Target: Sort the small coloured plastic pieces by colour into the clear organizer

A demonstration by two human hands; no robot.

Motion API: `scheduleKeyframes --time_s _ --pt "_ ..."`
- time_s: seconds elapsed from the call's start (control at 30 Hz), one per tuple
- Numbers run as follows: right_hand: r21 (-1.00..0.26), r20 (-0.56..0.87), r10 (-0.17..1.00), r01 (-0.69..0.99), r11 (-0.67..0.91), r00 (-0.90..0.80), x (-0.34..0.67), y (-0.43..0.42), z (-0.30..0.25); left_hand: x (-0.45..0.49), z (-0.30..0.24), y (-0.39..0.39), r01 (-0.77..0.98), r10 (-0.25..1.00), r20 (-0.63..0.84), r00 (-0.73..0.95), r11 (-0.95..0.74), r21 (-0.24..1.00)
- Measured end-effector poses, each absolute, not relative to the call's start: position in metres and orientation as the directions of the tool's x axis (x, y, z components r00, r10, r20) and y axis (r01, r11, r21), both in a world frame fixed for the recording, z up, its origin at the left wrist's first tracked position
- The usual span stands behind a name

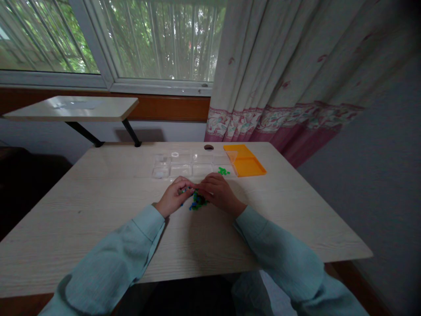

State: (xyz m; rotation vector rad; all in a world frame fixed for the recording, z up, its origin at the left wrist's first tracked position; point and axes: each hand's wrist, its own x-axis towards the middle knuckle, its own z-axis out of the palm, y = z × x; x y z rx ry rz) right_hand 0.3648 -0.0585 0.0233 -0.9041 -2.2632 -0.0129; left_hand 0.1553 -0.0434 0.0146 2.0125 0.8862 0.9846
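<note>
A small heap of blue and green plastic pieces [198,202] lies on the table between my hands. My left hand [177,195] is at the heap's left side, thumb and fingers curled together. From the right, my right hand [219,191] reaches over the heap, its fingertips meeting those of the left. Whatever is pinched between the fingers is too small to make out. Just beyond the hands stands a clear compartment box [191,163]. Several bright green pieces [223,171] lie in its near right compartment; part of its near edge is behind my fingers.
An orange tray [247,160] lies against the box's right end. A round cable hole [208,147] is in the wooden table [98,210] near its back edge. At the back left a raised shelf [108,107] stands on black legs. A curtain [279,66] hangs behind the right side.
</note>
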Motion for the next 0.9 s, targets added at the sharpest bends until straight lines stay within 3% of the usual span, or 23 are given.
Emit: scheduleKeyframes --time_s 0.3,0.47,0.67,0.9 --pt "-0.281 0.605 0.663 0.660 0.696 -0.441 0.370 -0.054 0.024 0.154 0.012 -0.043 0.296 0.807 0.385 0.449 -0.541 0.788" --pt "-0.320 0.616 0.756 0.806 0.498 -0.222 0.402 -0.033 0.019 0.147 0.006 -0.037 0.421 0.794 0.447 0.411 -0.601 0.680" --pt "-0.358 0.601 0.798 0.907 0.222 0.042 0.446 -0.011 0.005 0.144 0.010 -0.039 0.500 0.718 0.446 0.535 -0.694 0.518" --pt "-0.336 0.590 0.796 0.938 0.088 0.137 0.453 -0.008 -0.001 0.146 0.013 -0.044 0.496 0.661 0.383 0.645 -0.744 0.448"
